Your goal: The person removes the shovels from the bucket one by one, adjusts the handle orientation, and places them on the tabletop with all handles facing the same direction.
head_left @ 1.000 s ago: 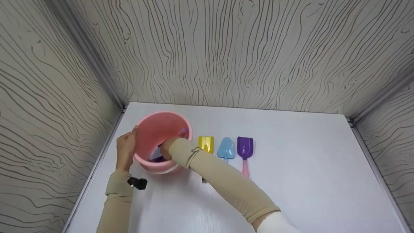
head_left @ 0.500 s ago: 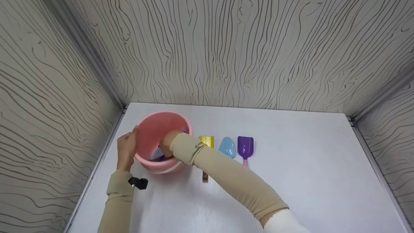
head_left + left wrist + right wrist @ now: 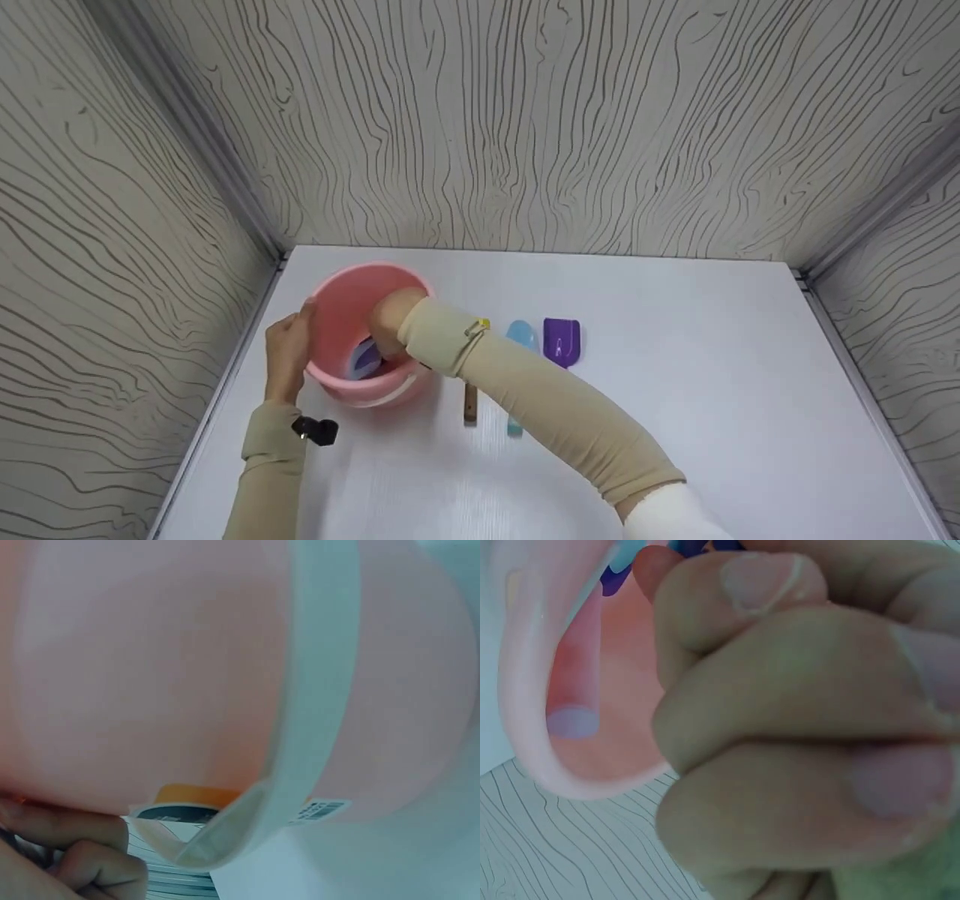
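Observation:
A pink bucket (image 3: 341, 307) stands at the left of the white table, its mouth towards me. My left hand (image 3: 289, 349) grips its left rim, thumb over the edge and fingers curled against the outside. Inside it is my right hand (image 3: 391, 319), reaching in from the right. Its fingers are curled in the right wrist view; I cannot tell whether they hold anything. Beside that hand a pale blue and purple piece (image 3: 365, 358) lies in the bucket. A pink handle with a lilac end (image 3: 577, 682) leans against the inner wall.
Right of the bucket lie a purple toy shovel (image 3: 562, 341), a light blue one (image 3: 520, 334) and a yellow one (image 3: 484, 324), partly covered by my right sleeve. A brown handle end (image 3: 470, 405) shows below the sleeve. Patterned walls (image 3: 525, 135) enclose the table.
My right hand has shifted up within the bucket, and its forearm covers more of the shovels. More purple shows on the piece inside. My left hand keeps its hold on the rim.

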The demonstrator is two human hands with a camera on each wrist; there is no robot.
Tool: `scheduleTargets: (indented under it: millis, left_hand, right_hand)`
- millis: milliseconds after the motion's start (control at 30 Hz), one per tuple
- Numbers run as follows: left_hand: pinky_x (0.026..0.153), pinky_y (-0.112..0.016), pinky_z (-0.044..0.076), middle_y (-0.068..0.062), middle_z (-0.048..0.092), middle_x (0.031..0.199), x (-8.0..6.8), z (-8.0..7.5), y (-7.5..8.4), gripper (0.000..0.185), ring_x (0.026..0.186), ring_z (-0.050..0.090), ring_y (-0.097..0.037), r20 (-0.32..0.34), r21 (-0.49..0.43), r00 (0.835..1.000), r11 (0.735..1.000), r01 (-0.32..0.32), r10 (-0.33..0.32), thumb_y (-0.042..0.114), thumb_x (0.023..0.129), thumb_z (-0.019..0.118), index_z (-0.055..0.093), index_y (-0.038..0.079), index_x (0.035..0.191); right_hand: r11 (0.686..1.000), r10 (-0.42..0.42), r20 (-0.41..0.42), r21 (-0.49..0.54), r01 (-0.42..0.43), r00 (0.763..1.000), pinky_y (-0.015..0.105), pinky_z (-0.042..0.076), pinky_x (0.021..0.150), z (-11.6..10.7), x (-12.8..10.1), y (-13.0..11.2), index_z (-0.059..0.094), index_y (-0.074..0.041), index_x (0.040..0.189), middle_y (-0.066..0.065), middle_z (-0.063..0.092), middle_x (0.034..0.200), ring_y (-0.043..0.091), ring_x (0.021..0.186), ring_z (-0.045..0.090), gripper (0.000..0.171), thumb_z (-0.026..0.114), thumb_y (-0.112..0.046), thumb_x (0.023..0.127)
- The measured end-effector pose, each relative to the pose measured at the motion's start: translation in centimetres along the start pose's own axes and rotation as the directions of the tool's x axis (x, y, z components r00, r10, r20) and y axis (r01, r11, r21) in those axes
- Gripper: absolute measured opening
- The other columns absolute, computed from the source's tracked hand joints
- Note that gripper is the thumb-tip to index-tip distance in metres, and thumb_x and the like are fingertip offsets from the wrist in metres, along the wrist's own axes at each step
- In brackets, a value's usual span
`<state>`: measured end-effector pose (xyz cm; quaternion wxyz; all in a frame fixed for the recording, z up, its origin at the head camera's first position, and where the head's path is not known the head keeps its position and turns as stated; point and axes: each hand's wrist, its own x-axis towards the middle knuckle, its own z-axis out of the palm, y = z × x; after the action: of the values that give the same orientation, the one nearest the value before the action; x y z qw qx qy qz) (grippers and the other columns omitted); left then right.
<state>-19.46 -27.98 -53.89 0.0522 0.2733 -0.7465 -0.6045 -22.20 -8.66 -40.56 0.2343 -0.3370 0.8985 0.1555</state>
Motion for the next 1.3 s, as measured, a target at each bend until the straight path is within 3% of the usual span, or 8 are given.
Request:
scheduleTargets:
  millis: [200,333,467,600,733,967,1133,1300]
  left_hand:
    - [0.06,-0.027,0.054,-0.001,0.063,0.073,0.1,0.1,-0.1,0.053,0.069,0.062,-0.015,-0.002,-0.014,1.0,1.0,0.001,-0.001,0.053,0.107,0.059,0.057,0.013,0.073]
    - [0.062,-0.027,0.052,0.002,0.058,0.07,0.0,-0.2,0.0,0.054,0.07,0.058,-0.015,0.002,-0.017,1.0,1.0,0.0,0.0,0.053,0.107,0.058,0.053,0.016,0.069]
    - [0.066,-0.029,0.051,0.002,0.056,0.072,0.0,-0.6,0.1,0.055,0.073,0.056,-0.015,0.017,0.006,1.0,1.0,0.012,-0.012,0.057,0.107,0.056,0.053,0.015,0.071]
    - [0.071,-0.032,0.052,-0.001,0.059,0.077,0.0,-0.8,0.3,0.057,0.08,0.058,-0.018,0.027,0.023,0.999,0.999,0.028,-0.029,0.06,0.107,0.054,0.055,0.012,0.076]
    - [0.074,-0.032,0.053,-0.002,0.061,0.083,0.0,-0.7,0.3,0.056,0.085,0.059,-0.019,0.033,0.02,0.998,0.999,0.046,-0.047,0.059,0.107,0.054,0.054,0.013,0.077]
    - [0.071,-0.032,0.05,0.0,0.054,0.075,-0.1,-0.4,0.0,0.057,0.081,0.055,-0.019,0.029,0.033,0.999,0.999,0.017,-0.018,0.06,0.107,0.054,0.046,0.017,0.07]
    - [0.068,-0.031,0.05,-0.002,0.057,0.079,-0.2,-0.4,0.0,0.058,0.081,0.056,-0.02,0.021,0.048,1.0,0.999,0.005,-0.006,0.06,0.107,0.054,0.05,0.014,0.072]
    - [0.074,-0.032,0.051,-0.006,0.063,0.086,-0.2,-0.4,0.2,0.059,0.086,0.059,-0.021,0.03,0.058,0.999,0.998,0.01,-0.012,0.061,0.107,0.052,0.056,0.01,0.077]
  right_hand:
    - [0.998,0.008,-0.087,0.066,-0.003,0.996,0.038,0.059,0.09,0.5,-0.6,1.5,0.076,-0.017,0.099,-0.005,0.074,0.099,0.012,0.087,0.063,0.042,0.065,-0.058,0.1]
    - [0.971,0.015,-0.109,0.24,0.012,0.994,0.035,0.057,0.079,0.8,-0.9,3.0,0.074,-0.013,0.108,-0.002,0.074,0.103,0.016,0.085,0.064,0.04,0.071,-0.052,0.1]
    - [0.917,-0.004,-0.101,0.395,0.044,0.995,0.03,0.045,0.064,1.1,-1.0,4.5,0.064,-0.013,0.093,-0.003,0.06,0.085,0.015,0.072,0.054,0.04,0.075,-0.052,0.097]
    - [0.874,-0.017,-0.161,0.477,0.093,0.987,0.028,0.043,0.066,1.8,-1.2,5.6,0.067,-0.012,0.097,-0.004,0.057,0.082,0.014,0.072,0.054,0.027,0.07,-0.037,0.104]
    - [0.83,-0.007,-0.224,0.543,0.131,0.975,0.029,0.042,0.069,2.9,-1.3,6.4,0.071,-0.006,0.11,0.0,0.056,0.085,0.014,0.074,0.054,0.021,0.058,-0.023,0.11]
    - [0.732,0.101,-0.315,0.666,0.144,0.944,0.028,0.043,0.068,4.9,-1.7,7.5,0.067,-0.001,0.132,0.011,0.073,0.113,0.015,0.073,0.057,0.037,0.057,-0.03,0.11]
    - [0.683,0.174,-0.322,0.72,0.121,0.931,0.027,0.04,0.058,6.4,-2.5,8.7,0.064,-0.004,0.12,0.001,0.055,0.082,0.013,0.065,0.052,0.033,0.059,-0.035,0.111]
    - [0.576,0.248,-0.32,0.808,0.126,0.914,0.023,0.039,0.051,8.2,-3.6,9.8,0.062,-0.002,0.125,0.001,0.051,0.078,0.011,0.058,0.05,0.033,0.059,-0.032,0.112]
